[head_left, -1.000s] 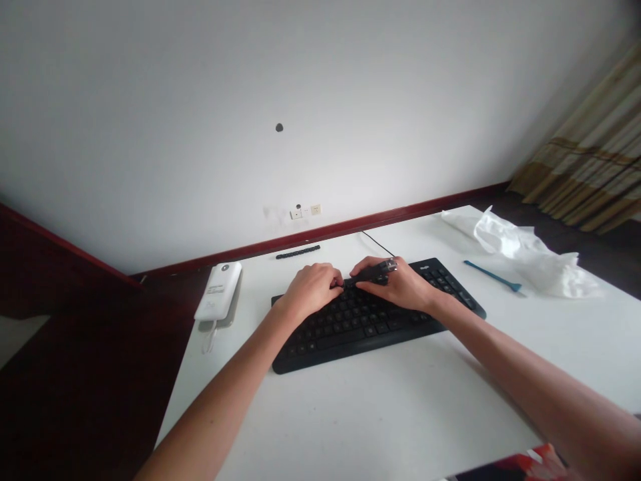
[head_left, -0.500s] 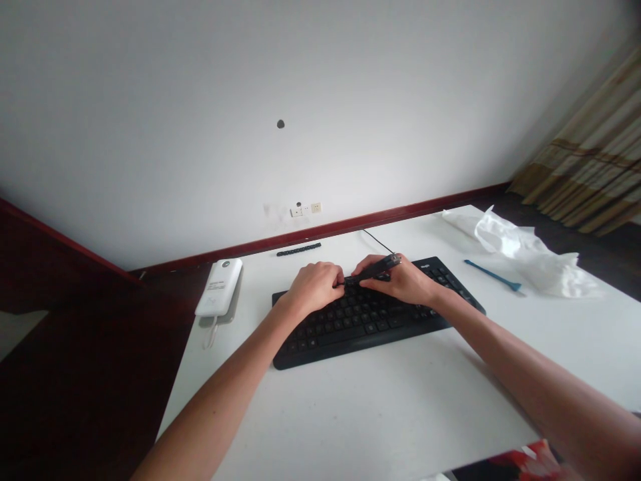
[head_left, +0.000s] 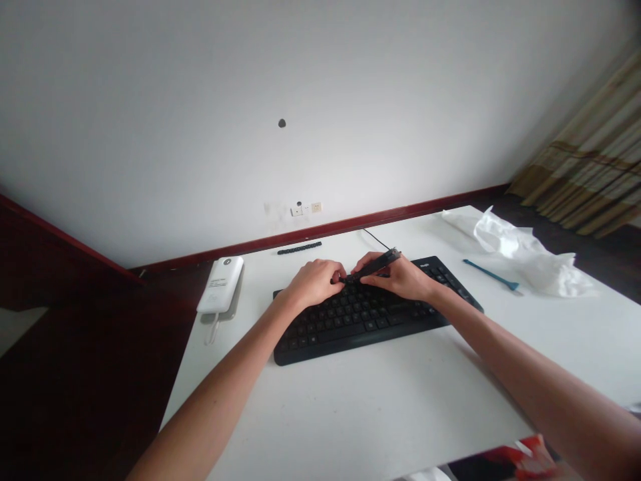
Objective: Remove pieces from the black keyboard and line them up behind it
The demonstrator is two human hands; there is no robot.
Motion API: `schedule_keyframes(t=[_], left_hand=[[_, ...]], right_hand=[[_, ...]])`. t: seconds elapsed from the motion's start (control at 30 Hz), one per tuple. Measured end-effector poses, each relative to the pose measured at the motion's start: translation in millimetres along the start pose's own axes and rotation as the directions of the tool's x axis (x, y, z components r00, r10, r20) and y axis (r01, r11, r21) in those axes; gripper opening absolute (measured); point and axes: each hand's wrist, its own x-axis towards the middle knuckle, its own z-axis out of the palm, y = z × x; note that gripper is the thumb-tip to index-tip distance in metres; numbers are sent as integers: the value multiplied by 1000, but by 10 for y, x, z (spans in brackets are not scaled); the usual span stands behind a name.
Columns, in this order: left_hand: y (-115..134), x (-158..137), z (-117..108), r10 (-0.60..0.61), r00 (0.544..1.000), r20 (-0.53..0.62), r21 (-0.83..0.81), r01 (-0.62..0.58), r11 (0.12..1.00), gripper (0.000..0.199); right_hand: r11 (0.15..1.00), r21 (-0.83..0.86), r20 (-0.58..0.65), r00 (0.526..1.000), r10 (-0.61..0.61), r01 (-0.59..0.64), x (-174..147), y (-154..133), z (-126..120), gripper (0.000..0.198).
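A black keyboard lies at a slant on the white table. Over its upper rows, my right hand is closed around a slim black handheld tool, whose exact kind I cannot make out. The tool tilts, its far end rising to the right and its tip low between my hands. My left hand is closed, with thumb and fingers pinched close to that tip. Whatever the left fingers hold is too small and dark to name. Both hands hide part of the keys.
A white device with a strap is at the table's left edge. Behind the keyboard lie a black ridged strip and a cable. To the right are a blue stick-like tool and a crumpled white bag. A wall stands behind.
The black tool in my right hand has tilted up slightly at its far end. My left hand stays pinched by its tip. The view has shifted a little.
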Motion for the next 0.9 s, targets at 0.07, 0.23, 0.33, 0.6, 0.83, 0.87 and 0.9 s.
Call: schedule_keyframes(t=[0.07,0.23,0.33,0.6,0.83,0.87,0.9], left_hand=[[-8,4,6,5,1000,-8,1,-5,1000,18],[-12,9,9,1,1000,-8,15,-1,1000,16],[-6,10,3,0,1000,-11,9,0,1000,16],[-20,10,-12,4,1000,-13,-24,-4,1000,16],[-9,7,-20,-5,1000,-13,-65,4,998,14],[-4,5,-19,-8,1000,-15,-70,7,997,14],[0,4,-17,-12,1000,-17,-74,10,997,14]], right_hand=[[1000,-6,-8,1000,1,-1,6,-2,16,24],[1000,3,-32,999,19,-19,23,20,72,26],[999,44,-40,999,8,-7,31,56,103,25],[987,158,-43,998,46,-39,50,72,190,29],[970,220,-78,990,119,-99,62,121,293,28],[967,236,-92,988,124,-99,66,132,302,28],[963,251,-106,986,131,-101,72,141,310,28]])
